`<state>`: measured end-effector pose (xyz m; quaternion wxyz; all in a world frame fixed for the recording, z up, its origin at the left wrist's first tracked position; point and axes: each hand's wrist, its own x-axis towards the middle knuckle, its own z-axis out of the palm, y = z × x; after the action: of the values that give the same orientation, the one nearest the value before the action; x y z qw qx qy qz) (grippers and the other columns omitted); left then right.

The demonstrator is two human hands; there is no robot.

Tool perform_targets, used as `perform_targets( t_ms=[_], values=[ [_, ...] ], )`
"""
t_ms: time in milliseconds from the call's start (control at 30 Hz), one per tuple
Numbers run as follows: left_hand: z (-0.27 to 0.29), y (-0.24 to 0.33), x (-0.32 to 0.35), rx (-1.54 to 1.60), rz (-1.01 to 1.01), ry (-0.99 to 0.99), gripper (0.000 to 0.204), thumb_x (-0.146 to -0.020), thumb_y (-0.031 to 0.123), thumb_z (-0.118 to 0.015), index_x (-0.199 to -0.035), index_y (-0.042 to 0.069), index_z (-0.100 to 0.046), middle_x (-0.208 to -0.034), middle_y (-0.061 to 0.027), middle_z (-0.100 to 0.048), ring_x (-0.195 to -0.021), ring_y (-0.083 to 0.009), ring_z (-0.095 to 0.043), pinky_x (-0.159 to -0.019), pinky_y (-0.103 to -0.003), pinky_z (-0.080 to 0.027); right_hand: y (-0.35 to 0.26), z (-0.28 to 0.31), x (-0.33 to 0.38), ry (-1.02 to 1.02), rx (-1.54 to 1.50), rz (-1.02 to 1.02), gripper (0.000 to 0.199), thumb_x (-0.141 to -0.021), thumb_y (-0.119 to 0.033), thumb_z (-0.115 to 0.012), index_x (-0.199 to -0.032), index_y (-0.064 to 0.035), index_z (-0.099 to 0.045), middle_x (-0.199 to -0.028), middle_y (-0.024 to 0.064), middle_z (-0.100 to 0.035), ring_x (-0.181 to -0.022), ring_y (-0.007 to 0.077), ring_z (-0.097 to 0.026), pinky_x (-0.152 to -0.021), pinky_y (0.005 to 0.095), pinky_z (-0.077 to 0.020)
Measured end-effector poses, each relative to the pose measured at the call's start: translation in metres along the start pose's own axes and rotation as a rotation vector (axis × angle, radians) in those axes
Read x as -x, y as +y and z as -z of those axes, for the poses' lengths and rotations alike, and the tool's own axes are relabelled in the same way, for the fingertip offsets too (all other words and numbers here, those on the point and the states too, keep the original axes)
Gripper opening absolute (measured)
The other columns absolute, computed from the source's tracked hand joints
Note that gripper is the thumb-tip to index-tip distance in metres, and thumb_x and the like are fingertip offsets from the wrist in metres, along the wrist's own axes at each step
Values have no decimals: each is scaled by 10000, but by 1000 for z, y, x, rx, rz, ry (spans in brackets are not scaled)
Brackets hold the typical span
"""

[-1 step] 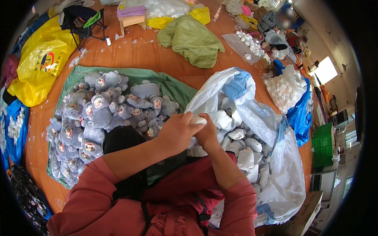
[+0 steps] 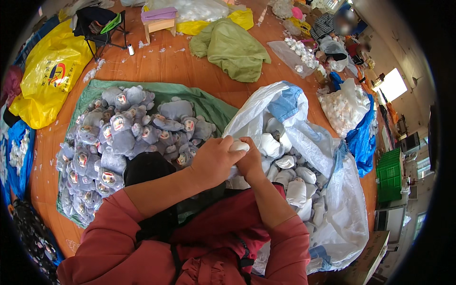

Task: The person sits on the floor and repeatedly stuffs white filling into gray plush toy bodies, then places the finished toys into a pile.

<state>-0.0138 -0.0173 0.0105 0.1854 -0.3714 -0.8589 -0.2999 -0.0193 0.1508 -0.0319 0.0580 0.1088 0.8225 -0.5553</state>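
In front of my body both hands meet over a small white plush piece (image 2: 240,146), its rounded end poking out between the fingers. My left hand (image 2: 212,159) is closed around it from the left. Close against it, my right hand (image 2: 250,161) pinches the same piece from the right; the fingers hide most of it. Just right of my hands a white woven sack (image 2: 346,199) lies with its mouth wide, holding several white and grey plush pieces (image 2: 297,192). Left of my arms, many grey plush toys (image 2: 116,137) with faces are heaped on a green sheet (image 2: 185,90).
A yellow bag (image 2: 50,71) and a folding chair (image 2: 102,28) stand at the far left. An olive cloth sack (image 2: 230,50) lies ahead on the wooden floor, near a small wooden stool (image 2: 159,24). A stuffed clear bag (image 2: 345,107) and a green crate (image 2: 389,175) are rightward; people sit far right.
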Motion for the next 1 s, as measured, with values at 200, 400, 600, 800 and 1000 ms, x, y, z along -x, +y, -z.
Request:
perform_targets(
  t_ms=[200,400,600,800,1000],
  values=[
    [-1,20,7,70,-50,37,301,-765,138,-716,-1066,130,-727,-880,-103,-530,-728,-297,-605,-602,-412,-502,24,9,-2,-75,-252,83,412,-777,-88,-758,-1144,-57,-572,-1007,91,-666,-900,160,-609,-790,328,-509],
    [1,16,-2,163,143,36,491,-766,118,-736,-1239,106,-607,-937,-107,-544,-769,-330,-621,-639,-431,-510,21,3,-10,193,-78,353,393,-754,25,-702,-1123,-36,-578,-1023,89,-615,-928,192,-591,-848,310,-491],
    [11,-3,-9,81,301,14,453,-736,78,-759,-1139,78,-552,-980,-124,-539,-831,-363,-620,-684,-449,-510,-10,4,6,200,-50,308,338,-785,98,-645,-1066,-55,-535,-981,20,-568,-872,100,-552,-749,239,-458],
    [11,-20,-18,-134,138,182,290,-732,12,-633,-985,40,-495,-920,-145,-520,-790,-352,-585,-652,-439,-506,-28,-1,25,153,-189,336,369,-777,99,-664,-1071,-62,-509,-957,7,-536,-839,90,-536,-727,229,-446],
    [17,-28,-32,-190,163,306,246,-697,3,-628,-909,40,-508,-885,-140,-507,-791,-343,-559,-654,-424,-492,-13,-11,25,126,-140,588,386,-735,41,-716,-1059,-65,-534,-971,43,-526,-798,148,-519,-702,271,-454]
  ],
)
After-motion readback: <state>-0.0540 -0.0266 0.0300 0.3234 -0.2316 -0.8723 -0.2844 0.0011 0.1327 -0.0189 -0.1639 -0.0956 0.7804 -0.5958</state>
